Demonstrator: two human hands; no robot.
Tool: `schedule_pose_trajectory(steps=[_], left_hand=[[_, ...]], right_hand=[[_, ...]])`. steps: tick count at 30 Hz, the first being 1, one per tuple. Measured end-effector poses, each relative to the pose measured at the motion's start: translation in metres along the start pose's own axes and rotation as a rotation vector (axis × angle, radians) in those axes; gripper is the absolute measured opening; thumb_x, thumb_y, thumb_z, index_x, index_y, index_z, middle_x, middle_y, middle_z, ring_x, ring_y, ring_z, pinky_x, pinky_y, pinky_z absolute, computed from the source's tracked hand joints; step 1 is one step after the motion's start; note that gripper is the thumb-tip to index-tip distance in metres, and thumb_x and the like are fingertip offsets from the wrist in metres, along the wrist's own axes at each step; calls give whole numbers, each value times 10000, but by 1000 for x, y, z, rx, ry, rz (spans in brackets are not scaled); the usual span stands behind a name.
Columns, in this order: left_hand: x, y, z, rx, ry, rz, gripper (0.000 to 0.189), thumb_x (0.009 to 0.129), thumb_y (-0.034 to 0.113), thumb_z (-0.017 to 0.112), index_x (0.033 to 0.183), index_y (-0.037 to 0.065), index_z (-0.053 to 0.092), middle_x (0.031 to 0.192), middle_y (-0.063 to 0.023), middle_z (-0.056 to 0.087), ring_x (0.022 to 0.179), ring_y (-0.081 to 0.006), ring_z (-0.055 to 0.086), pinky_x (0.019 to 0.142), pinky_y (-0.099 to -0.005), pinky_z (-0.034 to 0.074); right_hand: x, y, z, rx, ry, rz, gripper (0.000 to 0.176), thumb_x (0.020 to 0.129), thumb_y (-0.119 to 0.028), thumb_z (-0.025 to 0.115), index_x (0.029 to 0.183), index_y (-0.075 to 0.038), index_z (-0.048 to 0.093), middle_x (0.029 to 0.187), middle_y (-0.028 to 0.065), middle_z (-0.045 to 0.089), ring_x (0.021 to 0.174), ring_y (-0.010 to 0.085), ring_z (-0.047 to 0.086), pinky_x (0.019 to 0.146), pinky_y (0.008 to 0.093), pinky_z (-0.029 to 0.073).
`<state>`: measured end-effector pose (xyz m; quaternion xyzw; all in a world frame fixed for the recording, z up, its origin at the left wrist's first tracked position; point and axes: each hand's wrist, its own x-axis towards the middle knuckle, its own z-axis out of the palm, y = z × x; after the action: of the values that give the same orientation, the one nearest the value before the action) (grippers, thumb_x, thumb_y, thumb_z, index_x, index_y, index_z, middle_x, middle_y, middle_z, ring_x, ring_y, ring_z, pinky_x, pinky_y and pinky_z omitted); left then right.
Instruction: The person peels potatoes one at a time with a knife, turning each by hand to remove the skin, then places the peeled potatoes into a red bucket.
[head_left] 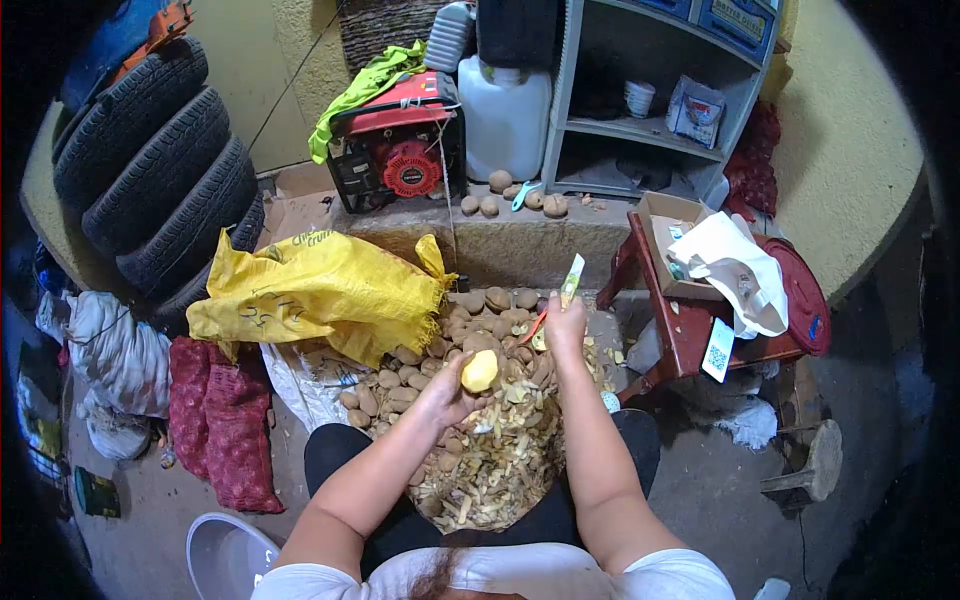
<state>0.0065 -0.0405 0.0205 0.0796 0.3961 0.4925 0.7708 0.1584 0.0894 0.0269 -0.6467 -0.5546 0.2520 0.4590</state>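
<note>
A peeled yellow potato (479, 371) rests in my left hand (450, 393), whose fingers curl round it. My right hand (566, 322) is closed on a peeler (571, 278) with a light green and white part pointing up. Something thin and orange-red (534, 327) shows just left of my right hand; I cannot make out what it is. Below both hands lies a heap of potato peels (490, 470). Unpeeled potatoes (402, 385) are piled to the left of and behind the peels.
A yellow sack (320, 295) lies at the left, near red net bags (222, 425) and stacked tyres (165, 165). A grey basin (230, 560) sits at the lower left. To the right stands a red table (690, 345) with a cardboard box (665, 215). Behind is a generator (400, 150).
</note>
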Motion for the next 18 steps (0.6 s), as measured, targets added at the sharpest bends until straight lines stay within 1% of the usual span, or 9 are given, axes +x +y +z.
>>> schedule_pose_trajectory(steps=[2, 5, 6, 9, 11, 12, 15, 16, 18], left_hand=[[3, 1, -2, -108, -29, -23, 288, 851, 369, 409, 948, 119, 513, 798, -47, 589, 590, -174, 524, 473, -288, 401], [6, -3, 0, -81, 20, -12, 282, 849, 379, 414, 938, 134, 520, 797, -33, 589, 628, -166, 528, 498, -297, 395], [7, -5, 2, -83, 19, -13, 282, 849, 379, 414, 938, 134, 520, 797, -33, 589, 628, -166, 528, 498, -297, 395], [9, -12, 6, -27, 86, 13, 267, 852, 370, 408, 935, 144, 524, 798, -32, 588, 645, -165, 520, 511, -309, 380], [8, -16, 8, 80, 116, 35, 251, 858, 339, 394, 934, 139, 525, 764, -31, 573, 582, -154, 501, 447, -281, 357], [4, -15, 14, 78, 116, 35, 251, 858, 339, 394, 934, 139, 525, 764, -31, 573, 582, -154, 501, 447, -281, 357], [-4, -10, 26, 133, 148, 103, 224, 855, 300, 390, 926, 115, 494, 697, -21, 528, 475, -125, 457, 342, -222, 302], [-3, -10, 24, 133, 147, 105, 224, 855, 300, 390, 926, 115, 494, 697, -21, 528, 475, -125, 457, 342, -222, 302], [-4, -12, 19, 285, 175, 113, 208, 850, 288, 412, 914, 102, 478, 735, -24, 533, 527, -122, 482, 353, -219, 324]], right_hand=[[1, -6, -3, 155, -54, 44, 314, 792, -258, 536, 790, 54, 500, 714, 222, 556, 684, 340, 559, 630, 403, 421], [-11, -20, 0, 168, -124, -1, 300, 797, -255, 530, 815, 43, 503, 713, 212, 563, 668, 331, 554, 609, 384, 420], [-21, -33, -5, 175, -116, -61, 294, 798, -251, 527, 821, 41, 503, 703, 216, 563, 663, 336, 558, 609, 390, 422], [-34, -36, 0, 135, -104, -113, 289, 801, -244, 521, 821, 44, 500, 689, 219, 562, 653, 346, 561, 613, 394, 424], [-37, -36, 1, 168, -120, -92, 292, 802, -241, 516, 818, 50, 497, 675, 219, 561, 649, 352, 564, 617, 398, 427], [-36, -36, 0, 167, -121, -93, 292, 802, -241, 516, 818, 50, 497, 675, 219, 561, 649, 352, 564, 617, 398, 427], [-25, -25, 0, 160, -113, 20, 286, 801, -229, 514, 821, 55, 483, 723, 215, 566, 662, 350, 563, 619, 399, 427], [-18, -16, 4, 160, -112, 18, 286, 801, -229, 514, 821, 55, 483, 723, 215, 566, 662, 350, 563, 619, 399, 427], [-8, -2, 6, 72, -15, 16, 275, 799, -221, 512, 827, 51, 480, 745, 214, 566, 672, 345, 564, 625, 398, 427]])
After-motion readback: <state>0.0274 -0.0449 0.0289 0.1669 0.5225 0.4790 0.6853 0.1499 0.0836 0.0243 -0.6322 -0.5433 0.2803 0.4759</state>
